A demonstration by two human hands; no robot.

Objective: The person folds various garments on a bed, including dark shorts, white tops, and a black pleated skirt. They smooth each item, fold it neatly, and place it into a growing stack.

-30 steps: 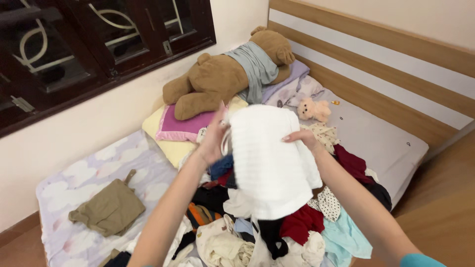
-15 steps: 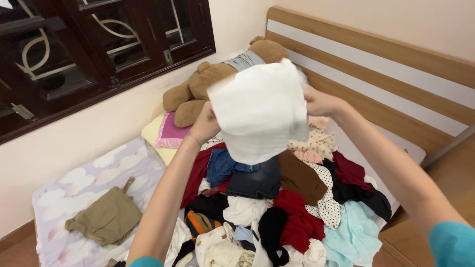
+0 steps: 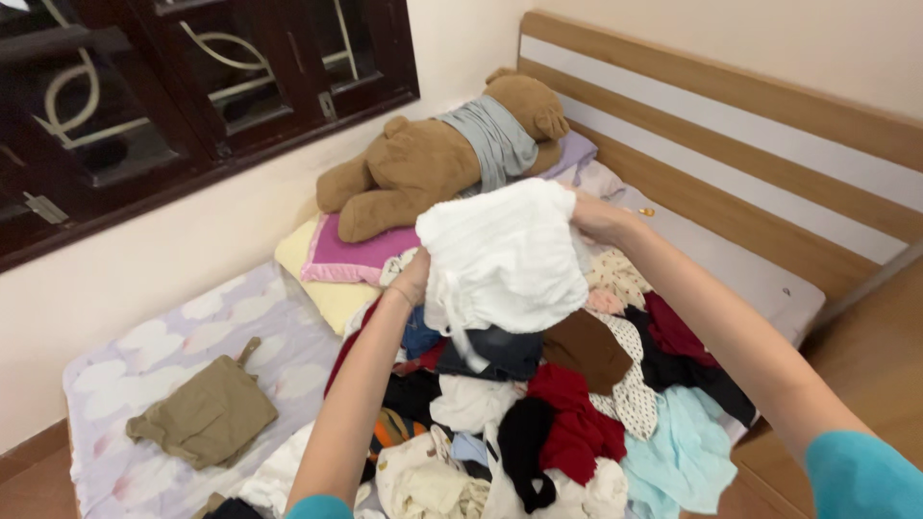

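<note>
Both hands hold 1 white garment [image 3: 502, 255] up over the heap of clothes [image 3: 548, 413] on the bed [image 3: 154, 365]: the left hand [image 3: 415, 279] is closed on the garment's left edge, mostly hidden behind the cloth, and the right hand [image 3: 598, 216] grips its upper right corner with the fingers curled shut. The garment hangs bunched and loose, clear of the heap, with a dark denim piece [image 3: 490, 351] and a brown piece [image 3: 586, 348] lying just below it. Within the heap, a red garment [image 3: 577, 423] sits toward the near side and a pale blue one [image 3: 678, 452] lies at its right edge, next to a spotted cream cloth [image 3: 630, 384]. Beyond the heap, a big brown teddy bear [image 3: 433, 159] in a grey top lies face down on a pink pillow [image 3: 351, 255] by the wooden headboard [image 3: 750, 144]. Left of the heap, well apart from it, a folded khaki garment [image 3: 207, 413] rests on the cloud-print sheet. Behind the bear, a dark-framed window [image 3: 173, 86] fills the wall.
</note>
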